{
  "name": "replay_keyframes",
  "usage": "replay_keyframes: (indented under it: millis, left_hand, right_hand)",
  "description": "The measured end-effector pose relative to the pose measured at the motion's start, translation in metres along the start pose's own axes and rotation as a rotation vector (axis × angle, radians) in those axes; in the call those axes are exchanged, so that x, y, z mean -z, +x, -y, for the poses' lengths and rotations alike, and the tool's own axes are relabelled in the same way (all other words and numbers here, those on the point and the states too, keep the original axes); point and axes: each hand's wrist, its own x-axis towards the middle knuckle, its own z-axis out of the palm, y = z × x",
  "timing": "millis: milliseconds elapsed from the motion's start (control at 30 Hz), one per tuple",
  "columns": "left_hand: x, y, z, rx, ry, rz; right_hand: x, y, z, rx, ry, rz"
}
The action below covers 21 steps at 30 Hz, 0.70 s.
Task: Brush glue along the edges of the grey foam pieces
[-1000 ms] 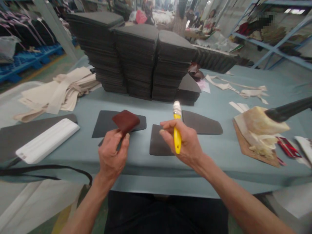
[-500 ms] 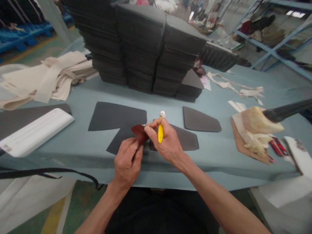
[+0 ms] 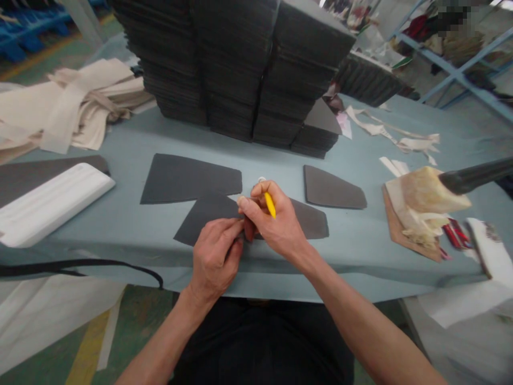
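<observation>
My left hand is closed, its fingertips gripping a small dark red piece of thin, leather-like material. My right hand has a slim yellow tool with a whitish end tucked in its fingers; its exact kind is unclear. Thumb and forefinger of that hand pinch at the upper part of the red piece, mostly covering it. Under both hands lie a dark grey flat panel and a brownish-grey panel. Another dark panel lies just beyond, and a smaller brownish-grey one sits to the right.
Tall stacks of dark panels stand behind the work area. Cream fabric strips and a white block lie left. At right are a yellowish block with a black handle, red items and fabric scraps on the blue-green table.
The red piece has turned from a raised, flat-showing position to hang lower between my hands. My right hand has tilted the yellow tool. The whole view has shifted slightly.
</observation>
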Motion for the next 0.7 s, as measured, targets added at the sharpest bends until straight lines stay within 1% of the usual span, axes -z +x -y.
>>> replay_keyframes:
  millis: [100,200,300,367,500,600,700]
  left_hand:
    - [-0.001,0.002,-0.002,0.0,0.038,0.064]
    - [-0.001,0.003,-0.003,0.01,0.09,0.11]
    - [-0.002,0.003,-0.004,0.016,0.116,0.123]
    - [-0.004,0.002,-0.004,0.02,0.123,0.121]
    - [-0.006,0.003,-0.005,0.019,0.133,0.113]
    - [-0.008,0.004,-0.007,0.02,0.146,0.117]
    - [-0.007,0.004,-0.008,0.025,0.169,0.122]
  right_hand:
    - [0.005,-0.007,0.003,-0.024,0.049,-0.016]
    - [0.014,-0.016,0.007,-0.027,-0.011,-0.06]
    - [0.021,-0.025,0.007,-0.042,-0.134,-0.127]
    - [0.022,-0.03,0.005,-0.038,-0.203,-0.142]
    - [0.017,-0.032,0.0,-0.004,-0.21,-0.156]
    - [0.016,-0.028,-0.003,0.012,-0.163,-0.143]
    - [0.023,-0.02,-0.007,0.083,-0.14,-0.073]
